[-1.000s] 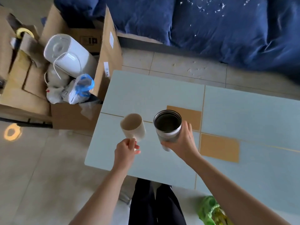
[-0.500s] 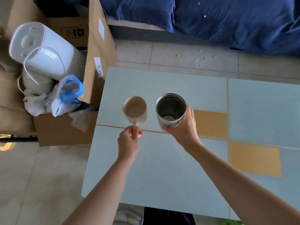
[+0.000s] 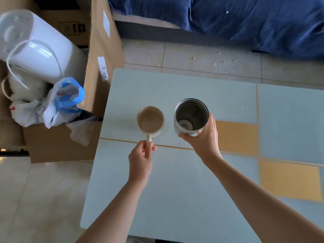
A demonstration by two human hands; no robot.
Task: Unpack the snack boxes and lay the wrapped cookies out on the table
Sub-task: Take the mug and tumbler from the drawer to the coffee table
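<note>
Left hand grips the handle of a cream mug, fingers curled round it; the mug stands mouth up near the left edge of the table, its handle pointing toward the near edge; whether its base touches the top cannot be told. Right hand grasps a steel tumbler from its near right side, thumb and fingers wrapped round the lower wall; the tumbler is upright or nearly so, long axis vertical, open mouth up, bare metal inside; it sits just right of the mug, the two apart. Both vessels lie toward the far left corner, just beyond a thin yellow line that crosses the top; yellow panels are set into the pale blue surface to the right of the tumbler.

Snack boxes and wrapped cookies: not to be made out in this view.

Off the left edge stands an open cardboard box, one flap raised beside the table's far left corner; inside it a white cylinder lies tilted, with a blue and white bag below it. A blue cover lies beyond the far edge, across tiled floor.
</note>
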